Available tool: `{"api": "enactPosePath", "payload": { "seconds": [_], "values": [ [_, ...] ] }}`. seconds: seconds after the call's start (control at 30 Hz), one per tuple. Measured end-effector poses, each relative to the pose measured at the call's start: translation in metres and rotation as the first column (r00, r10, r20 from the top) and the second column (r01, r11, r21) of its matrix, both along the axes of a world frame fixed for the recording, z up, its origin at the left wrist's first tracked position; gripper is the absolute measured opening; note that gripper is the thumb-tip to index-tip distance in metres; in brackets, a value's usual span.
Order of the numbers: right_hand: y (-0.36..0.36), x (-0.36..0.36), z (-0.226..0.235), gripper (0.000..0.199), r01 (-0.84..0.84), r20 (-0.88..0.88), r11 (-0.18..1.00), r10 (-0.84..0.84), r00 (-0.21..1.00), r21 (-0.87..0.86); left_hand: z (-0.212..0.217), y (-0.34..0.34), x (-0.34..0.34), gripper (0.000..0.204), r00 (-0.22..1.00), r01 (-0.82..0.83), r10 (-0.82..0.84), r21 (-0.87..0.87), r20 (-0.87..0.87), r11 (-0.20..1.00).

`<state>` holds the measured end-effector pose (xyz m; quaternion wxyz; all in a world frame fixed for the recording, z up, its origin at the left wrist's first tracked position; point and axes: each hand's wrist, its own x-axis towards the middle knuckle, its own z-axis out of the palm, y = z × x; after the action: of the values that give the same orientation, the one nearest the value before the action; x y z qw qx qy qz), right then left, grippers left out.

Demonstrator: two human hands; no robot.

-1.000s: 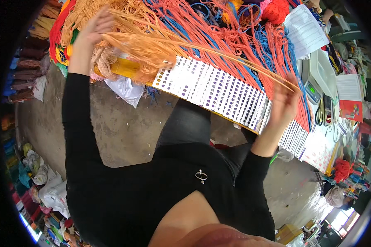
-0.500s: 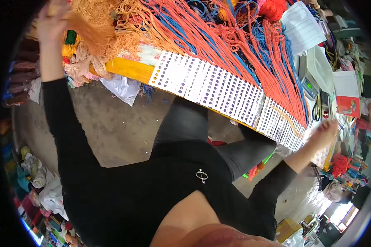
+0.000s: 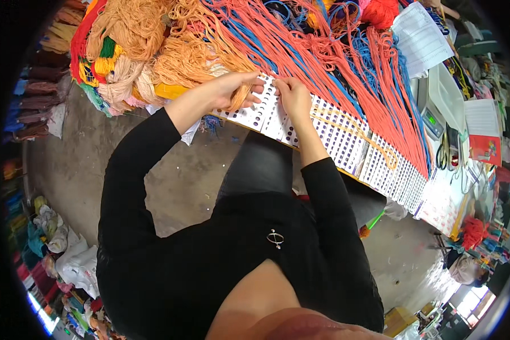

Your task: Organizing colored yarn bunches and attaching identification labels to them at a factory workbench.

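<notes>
Over the left part of the white punched cards, my left hand is closed round a lock of light orange thread. Close beside it, my right hand has its thumb and fingertips pinched together at the cards' upper edge. What its fingertips hold is too small to make out. The cards stand side by side along the table edge, with rows of dark dots or holes. A looped orange strand lies across them to the right of my right hand. Coral-red threads and blue threads run up from the cards.
Tangled orange yarn heaps at the far left, above multicoloured skeins. On the right are a scale, scissors, a paper sheet and a red-and-white booklet. White bags lie at the lower left.
My left hand has come from the far upper left, over the yarn heap, to the cards. My right hand has moved from the table's right end to beside it.
</notes>
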<state>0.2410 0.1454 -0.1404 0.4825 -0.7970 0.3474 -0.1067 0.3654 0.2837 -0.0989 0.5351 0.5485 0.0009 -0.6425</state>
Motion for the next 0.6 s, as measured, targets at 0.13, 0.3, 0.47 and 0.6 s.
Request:
{"api": "enactPosePath", "payload": {
  "seconds": [0.13,0.3,0.47,0.6],
  "values": [
    [0.006,0.006,0.002,0.027,0.057,-0.014,0.998,-0.057,0.998,-0.038,-0.019,-0.014,0.007,0.017,0.945,0.110,-0.142,0.123,0.294,0.986],
    [0.004,0.010,-0.005,0.028,0.099,-0.013,0.992,-0.100,0.995,-0.084,-0.023,-0.035,0.008,0.010,0.857,0.146,-0.129,0.005,0.498,0.989],
    [-0.003,0.015,-0.010,0.027,0.026,0.009,0.994,-0.027,1.000,0.110,-0.039,-0.041,0.016,0.018,0.775,0.160,-0.158,0.051,0.612,0.986],
    [0.006,0.003,-0.001,0.026,0.048,0.013,0.980,-0.047,0.999,-0.193,0.004,-0.031,0.039,0.015,0.831,0.147,-0.107,-0.030,0.546,0.989]
  ]
}}
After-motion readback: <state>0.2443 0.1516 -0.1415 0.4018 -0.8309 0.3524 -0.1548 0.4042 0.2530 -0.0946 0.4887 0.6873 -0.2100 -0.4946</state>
